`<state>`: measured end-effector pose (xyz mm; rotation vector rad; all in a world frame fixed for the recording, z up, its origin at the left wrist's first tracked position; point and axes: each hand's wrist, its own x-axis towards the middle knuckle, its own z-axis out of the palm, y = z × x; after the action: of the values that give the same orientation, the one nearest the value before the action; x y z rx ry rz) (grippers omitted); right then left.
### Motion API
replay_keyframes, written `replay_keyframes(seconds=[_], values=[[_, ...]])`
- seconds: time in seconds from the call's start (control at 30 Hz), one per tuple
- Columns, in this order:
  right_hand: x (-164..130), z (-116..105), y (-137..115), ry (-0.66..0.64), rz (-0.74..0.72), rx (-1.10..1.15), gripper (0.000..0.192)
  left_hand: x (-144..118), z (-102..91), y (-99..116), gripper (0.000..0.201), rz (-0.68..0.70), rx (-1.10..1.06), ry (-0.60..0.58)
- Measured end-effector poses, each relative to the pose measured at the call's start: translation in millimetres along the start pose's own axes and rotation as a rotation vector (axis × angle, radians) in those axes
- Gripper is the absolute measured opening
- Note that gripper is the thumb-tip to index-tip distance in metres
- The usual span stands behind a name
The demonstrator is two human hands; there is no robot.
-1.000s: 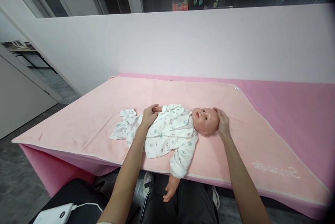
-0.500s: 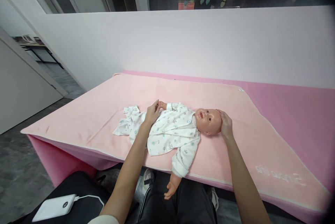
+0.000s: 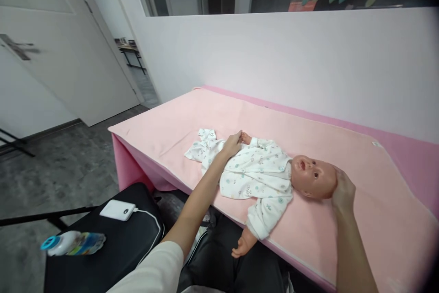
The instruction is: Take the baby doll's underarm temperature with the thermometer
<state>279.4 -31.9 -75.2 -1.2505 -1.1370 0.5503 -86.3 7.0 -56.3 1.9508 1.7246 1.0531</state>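
Observation:
A baby doll (image 3: 313, 177) in a white patterned romper (image 3: 257, 172) lies on its back on a pale pink blanket (image 3: 192, 119). My left hand (image 3: 232, 143) rests on the doll's far hand, fingers closed around it. My right hand (image 3: 343, 189) cups the top of the doll's head. The doll's near arm (image 3: 244, 246) hangs over the blanket's front edge. The romper's empty legs (image 3: 202, 146) lie crumpled to the left of my left hand.
The blanket covers a pink table (image 3: 411, 151) against a white partition wall. At lower left stands a black seat (image 3: 113, 242) bearing a white power bank (image 3: 117, 210) with cable and a bottle (image 3: 70, 243). Grey floor and a doorway lie to the left.
The view has swung left, so doll and table sit further right. Both hands keep their places on the doll's hand and head. The black seat and bottle have come into view.

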Motion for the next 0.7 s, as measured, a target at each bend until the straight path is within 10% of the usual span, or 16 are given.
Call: replay_keyframes(seconds=[0.37,0.53,0.7], values=[[1,-2,6,-0.002,0.038,0.064,0.028,-5,-0.2,16,0.034,-0.118,0.218,0.041],[1,1,0,-0.005,0.032,0.049,0.034,-8,6.0,49,0.029,0.136,0.215,0.072],[1,5,2,-0.031,0.006,0.061,0.047,-27,28.2,101,0.036,0.534,-0.099,-0.405]])
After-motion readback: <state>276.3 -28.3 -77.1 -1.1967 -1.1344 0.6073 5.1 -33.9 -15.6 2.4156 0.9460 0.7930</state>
